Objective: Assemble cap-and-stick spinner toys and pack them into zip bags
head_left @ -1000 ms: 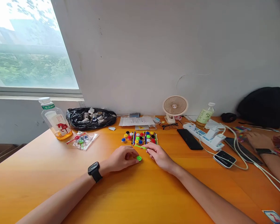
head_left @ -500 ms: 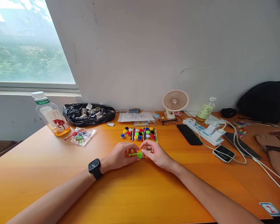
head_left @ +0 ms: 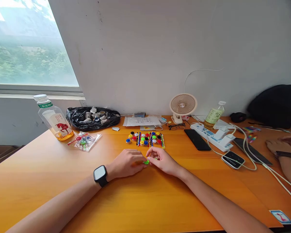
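Note:
Over the middle of the table (head_left: pixel 135 200), my left hand (head_left: pixel 127 163) and my right hand (head_left: pixel 163 160) meet at the fingertips around a small bright green plastic piece (head_left: pixel 146 162). Both hands are closed on it, thumb against fingers. Only its rounded part shows between them; the left fingers cover the rest. Just beyond my hands lie several small round coloured plastic discs (head_left: pixel 142 142) in red, yellow, blue, white, black and green. Thin coloured plastic sticks (head_left: pixel 162 141) lie among them. A black watch (head_left: pixel 100 174) is on my left wrist.
At left stand a drink bottle (head_left: pixel 54 119), a clear bag of plastic parts (head_left: pixel 86 142) and a black bag (head_left: pixel 75 121). Papers (head_left: pixel 142 121), a fan (head_left: pixel 183 105), a phone (head_left: pixel 197 139), a power strip (head_left: pixel 213 137) and cables lie beyond. Another person's hand (head_left: pixel 276 147) rests far right.
My left fingers have closed over the green piece's thin stem, which showed before. My left wrist has turned slightly, and the watch face is now lit bright. The right hand has hardly moved.

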A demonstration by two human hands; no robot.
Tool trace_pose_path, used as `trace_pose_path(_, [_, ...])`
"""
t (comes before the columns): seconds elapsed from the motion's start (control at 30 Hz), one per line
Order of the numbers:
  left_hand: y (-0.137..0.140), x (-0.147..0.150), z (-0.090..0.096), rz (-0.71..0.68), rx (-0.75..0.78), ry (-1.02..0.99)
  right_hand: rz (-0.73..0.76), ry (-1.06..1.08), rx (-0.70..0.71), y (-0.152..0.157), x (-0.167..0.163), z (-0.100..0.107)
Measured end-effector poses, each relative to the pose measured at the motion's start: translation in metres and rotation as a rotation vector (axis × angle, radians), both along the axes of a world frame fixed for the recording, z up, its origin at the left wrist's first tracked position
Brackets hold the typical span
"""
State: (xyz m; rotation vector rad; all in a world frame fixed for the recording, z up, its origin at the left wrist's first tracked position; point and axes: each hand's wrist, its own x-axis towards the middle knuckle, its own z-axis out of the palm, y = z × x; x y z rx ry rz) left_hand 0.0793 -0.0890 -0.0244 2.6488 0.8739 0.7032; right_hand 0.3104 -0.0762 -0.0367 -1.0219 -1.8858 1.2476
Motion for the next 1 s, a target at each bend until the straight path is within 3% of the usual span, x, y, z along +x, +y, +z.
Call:
trace_pose_path(0.27, [-0.002, 0.008, 0.002, -0.036, 0.012, -0.010, 0.004, -0.076, 0.145, -0.003, -0.001, -0.006])
trace_pose_path(0.43, [-0.001, 0.010, -0.001, -0.033, 0.002, -0.039, 0.001, -0.177, 0.213, -0.006, -0.002, 0.003])
trace_pose_path(0.6, [-0.003, 0.009, -0.002, -0.034, 0.014, -0.058, -0.192, -0.382, 0.413, -0.009, 0.005, 0.021])
trace_pose_path(0.7, [-0.005, 0.009, 0.001, -0.036, 0.018, -0.084, -0.271, -0.350, 0.373, -0.008, 0.010, 0.027])
trace_pose_path(0.8, [-0.007, 0.007, 0.007, 0.001, 0.056, -0.158, -0.234, -0.262, 0.246, -0.009, 0.010, 0.029])
trace_pose_path(0.9, [-0.007, 0.000, 0.013, 0.151, 0.116, -0.313, -0.215, -0.123, 0.127, -0.009, 0.008, 0.032])
trace_pose_path(1.0, [0.000, -0.009, 0.013, 0.275, 0.153, -0.387, -0.287, -0.025, 0.134, -0.005, 0.010, 0.031])
